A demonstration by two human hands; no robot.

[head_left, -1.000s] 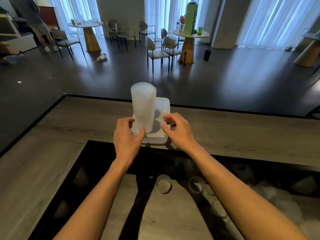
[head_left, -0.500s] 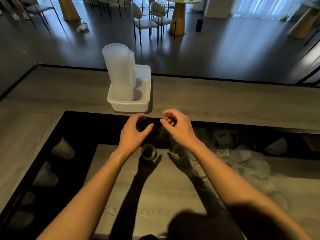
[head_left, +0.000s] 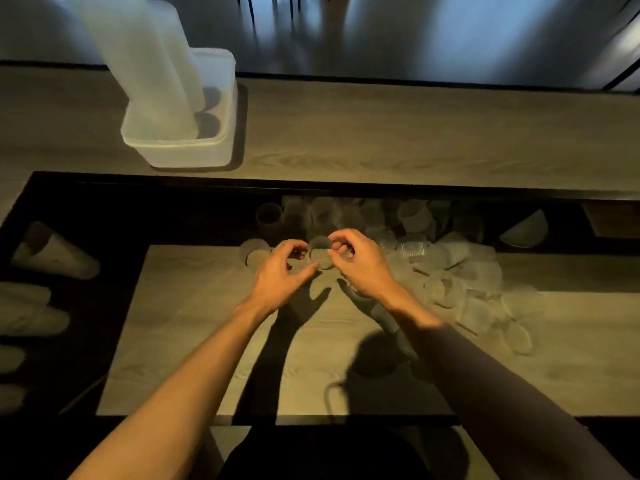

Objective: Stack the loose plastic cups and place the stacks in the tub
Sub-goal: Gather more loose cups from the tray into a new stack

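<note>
Cups (head_left: 450, 271), loose and clear, lie heaped on the worktop (head_left: 207, 341). It is a wood-grain surface on two levels: a lower panel under my arms, and a higher ledge (head_left: 415, 133) beyond a dark gap. The heap covers the far right part of the lower panel, with cups tipped every way and some pushed back into the gap. Light dim, view blurred.

On the ledge, far left and near its front edge, sits the tub (head_left: 187, 154), pale, see-through and rectangular. Tall stacks (head_left: 145, 74) stand inside against its left side, one behind the other, their tops running out of view.

Left of the lower panel, in the dark recess, a few more fallen cups (head_left: 59, 258) lie on their sides, well apart from the heap. At the right end of the gap there is a pale bowl shape (head_left: 526, 230); I cannot tell what it is.

My left hand (head_left: 280, 271) and right hand (head_left: 360, 265) are close together but not touching, at the far edge of the lower panel on the heap's left fringe. Fingers of both are curled, the left thumb held apart from its fingers.

A single cup (head_left: 320, 252) sits between them, with my right fingertips at its rim. I cannot tell whether either hand has a grip on anything.
</note>
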